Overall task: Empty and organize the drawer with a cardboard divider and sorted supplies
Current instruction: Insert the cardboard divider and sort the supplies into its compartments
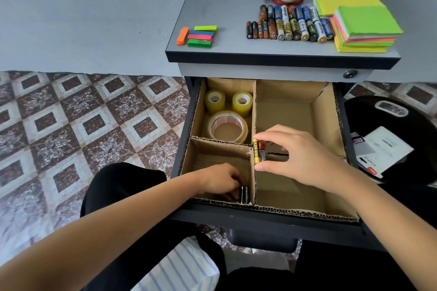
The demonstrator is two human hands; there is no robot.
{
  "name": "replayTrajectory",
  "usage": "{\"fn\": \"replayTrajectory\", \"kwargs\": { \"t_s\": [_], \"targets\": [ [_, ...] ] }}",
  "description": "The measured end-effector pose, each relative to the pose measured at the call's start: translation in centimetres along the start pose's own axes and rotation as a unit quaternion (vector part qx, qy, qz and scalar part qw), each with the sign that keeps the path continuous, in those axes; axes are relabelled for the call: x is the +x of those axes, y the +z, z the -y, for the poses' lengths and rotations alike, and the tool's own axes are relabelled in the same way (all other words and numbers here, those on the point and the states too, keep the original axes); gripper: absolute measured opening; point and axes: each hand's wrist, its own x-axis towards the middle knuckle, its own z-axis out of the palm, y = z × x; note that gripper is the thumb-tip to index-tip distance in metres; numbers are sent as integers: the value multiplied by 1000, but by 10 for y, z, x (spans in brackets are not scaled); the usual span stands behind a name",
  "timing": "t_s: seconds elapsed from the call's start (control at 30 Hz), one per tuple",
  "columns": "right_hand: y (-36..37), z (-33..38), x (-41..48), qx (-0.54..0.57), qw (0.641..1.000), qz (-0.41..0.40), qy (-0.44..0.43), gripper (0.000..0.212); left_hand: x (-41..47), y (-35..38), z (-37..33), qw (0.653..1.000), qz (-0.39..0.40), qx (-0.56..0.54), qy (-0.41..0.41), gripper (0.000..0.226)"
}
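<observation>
The light is bright and soft all over. The desk top looks pale and even, with only small, faint shadows beside the things on it. Inside the drawer it is dimmer, and the corner round my left hand is the darkest spot. The tape rolls shine a little. The batteries in my right hand look sharp. The floor turns pale and blurry low on the left. Straight lines bend near the edges, and my arms look too long at the bottom.

A: Pinched in the fingers of the right hand?
B: Batteries: glossy printed jackets.
A: Beneath and beside those fingers?
B: Cardboard divider: matt brown, rough corrugated edges. Beyond the fingertips, tape rolls: glossy, translucent plastic film.
</observation>
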Motion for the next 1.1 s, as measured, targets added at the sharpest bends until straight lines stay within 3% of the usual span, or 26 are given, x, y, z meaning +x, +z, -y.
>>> {"fn": "replayTrajectory", "kwargs": {
  "t_s": [0.13, 0.3, 0.47, 0.6, 0.67, 0.73, 0.8, 0.87, 0.97, 1.1],
  "targets": [
    [1, -1, 2, 6, 1000, -1, -1, 56, -2, -2, -3, 996, -12, 89, 25, 33],
    [3, -2, 4, 0, 1000, 10, -4, 57, -3, -3, -2, 1000, -4, -28, -8, 34],
    [9, 5, 8, -4, 998, 64, -23, 58, -17, -14, -2, 999, -34, -5, 12, 32],
    [21, 18, 19, -39, 990, 127, -56, 58, -44, -34, 3, 990, -116, 33, 78, 30],
    [29, 24, 27, -91, 981, 158, -71, 60, -62, -42, 6, 976, -185, -16, 114, 28],
    [37, 29, 33, -158, 966, 179, -94, 61, -77, -47, 12, 943, -293, -48, 152, 28],
    [44, 34, 39, -210, 949, 205, -113, 58, -81, -50, 19, 893, -413, -8, 178, 26],
    [51, 36, 47, -249, 931, 240, -117, 51, -73, -51, 27, 859, -480, 24, 175, 25],
    [61, 36, 60, -285, 910, 280, -113, 36, -53, -50, 35, 853, -496, 46, 152, 34],
    [69, 36, 72, -307, 888, 327, -105, 33, -37, -46, 38, 877, -462, 15, 132, 50]
  ]
}}
